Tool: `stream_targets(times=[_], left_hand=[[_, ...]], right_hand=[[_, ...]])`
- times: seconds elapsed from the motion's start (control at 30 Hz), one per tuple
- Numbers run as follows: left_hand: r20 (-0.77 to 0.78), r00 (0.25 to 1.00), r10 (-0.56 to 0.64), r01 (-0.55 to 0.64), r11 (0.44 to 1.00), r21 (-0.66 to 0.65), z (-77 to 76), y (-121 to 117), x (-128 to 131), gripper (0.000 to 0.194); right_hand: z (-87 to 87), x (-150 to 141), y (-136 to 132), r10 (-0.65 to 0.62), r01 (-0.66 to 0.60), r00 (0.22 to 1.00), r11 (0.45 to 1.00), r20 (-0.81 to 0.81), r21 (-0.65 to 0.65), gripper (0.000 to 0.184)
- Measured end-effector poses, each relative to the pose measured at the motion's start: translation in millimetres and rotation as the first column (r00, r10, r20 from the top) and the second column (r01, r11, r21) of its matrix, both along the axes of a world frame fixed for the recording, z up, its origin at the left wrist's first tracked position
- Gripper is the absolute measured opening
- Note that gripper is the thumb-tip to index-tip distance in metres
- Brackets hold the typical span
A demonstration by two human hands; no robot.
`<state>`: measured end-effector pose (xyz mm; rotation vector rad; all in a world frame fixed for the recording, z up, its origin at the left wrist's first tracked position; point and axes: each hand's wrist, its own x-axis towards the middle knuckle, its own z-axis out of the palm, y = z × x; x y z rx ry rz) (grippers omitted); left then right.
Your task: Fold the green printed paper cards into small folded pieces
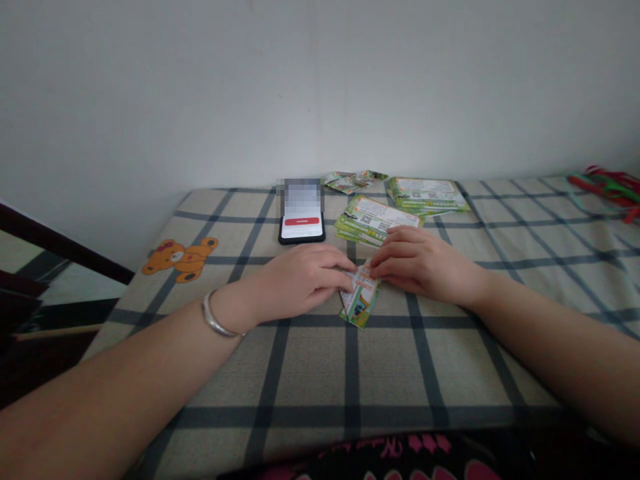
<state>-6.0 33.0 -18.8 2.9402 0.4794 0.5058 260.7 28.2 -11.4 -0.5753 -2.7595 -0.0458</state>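
A small folded green-and-white printed paper card [361, 300] lies on the checked tablecloth in front of me. My left hand [300, 277], with a silver bangle at its wrist, holds the left edge of this card with its fingertips. From the other side, my right hand [423, 263] has its fingers closed together at the card's upper right edge. Both thumbs are mostly hidden. Just beyond my right hand, a fanned pile of flat printed cards [373, 219] rests on the cloth.
A phone [303, 229] with its screen lit lies beyond my left hand. Several folded paper pieces [354, 181] and a second card pile [427, 193] are near the wall [310, 87]. A bear picture [181, 259] is at left, and a red-green item [613, 190] at far right.
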Motion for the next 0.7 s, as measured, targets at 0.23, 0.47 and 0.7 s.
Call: stream_targets(times=[0.23,0.47,0.7], left_hand=[[-0.014,0.999,0.029,-0.029,0.999,0.034,0.8,-2.6,2.2,0.024],[-0.034,0.997,0.068,-0.065,0.994,0.086,2.9,-7.5,3.8,0.030],[-0.098,0.984,0.149,-0.127,0.970,0.205,8.1,-20.4,7.1,0.043]], right_hand=[[2.6,-1.5,-4.2,-0.012,0.004,0.997,0.993,0.074,0.116,0.024],[2.7,-2.3,-8.5,-0.040,0.022,0.994,0.986,0.103,0.164,0.022],[-0.1,-5.2,-14.1,-0.078,0.047,0.987,0.975,0.139,0.215,0.020]])
